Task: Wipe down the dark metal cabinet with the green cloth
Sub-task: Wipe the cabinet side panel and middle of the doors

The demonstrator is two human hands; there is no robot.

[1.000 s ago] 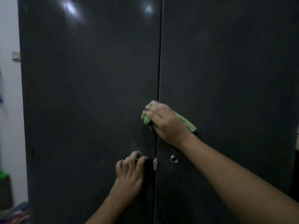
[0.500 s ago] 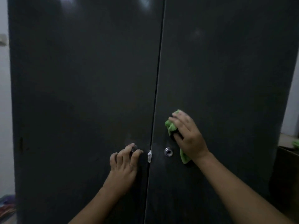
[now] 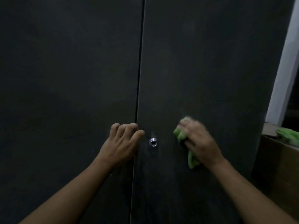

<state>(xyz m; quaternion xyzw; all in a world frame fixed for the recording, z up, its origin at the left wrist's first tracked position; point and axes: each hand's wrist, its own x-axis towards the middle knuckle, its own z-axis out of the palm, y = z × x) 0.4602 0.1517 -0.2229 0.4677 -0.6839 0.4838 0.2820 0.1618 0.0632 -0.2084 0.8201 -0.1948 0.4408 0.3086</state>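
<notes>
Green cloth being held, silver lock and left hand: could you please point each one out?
green cloth (image 3: 180,136), head view, bunched upper part
silver lock (image 3: 153,142), head view, its centre
left hand (image 3: 121,143), head view, back of the hand

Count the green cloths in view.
2. One green cloth is pressed to the right door under the right hand; a second cloth lies on the brown box, far right. Others may be hidden.

Above the right hand (image 3: 199,141) the cabinet door (image 3: 202,62) was unobstructed surface. Leftward, the round lock (image 3: 153,142) and the left hand (image 3: 122,143) stood in the way; rightward, a brown bench (image 3: 278,167) stood just beside the cabinet's edge.
</notes>
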